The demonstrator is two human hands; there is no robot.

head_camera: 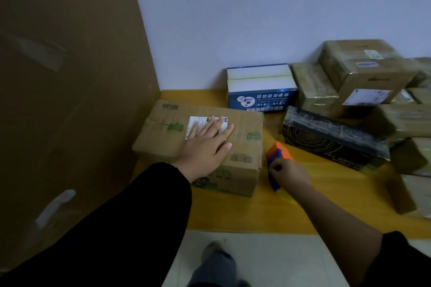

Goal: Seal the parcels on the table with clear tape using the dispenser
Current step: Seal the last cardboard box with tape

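Item, nearest the front edge of the table [245, 214]: right hand [289, 177], fingers curled round the orange-and-blue tape dispenser [278, 152], which is low over the table just right of the brown carton [163, 133]; whether any tape is already drawn out cannot be told. Item, left side of the table: left hand [207, 144] flat on the carton's top, fingers straight and slightly spread, partly over the white shipping label [192, 120]. Likely hazards: the cutter edge would pass close to those spread fingers if the run starts beside them. Tape laid off the seam could crease over the label or the barcode [241, 158]. With too light a press the carton may skid on the smooth top, since its near end lies close to the front edge. Item, right of the dispenser: black parcel [331, 137], near enough for a wide swing to knock it. Item, back edge: blue-and-white box [261, 86] against the wall, well apart from both hands. Item, back right corner: brown parcels [363, 72] stacked unevenly; a nudge from the right forearm could tip the top one.
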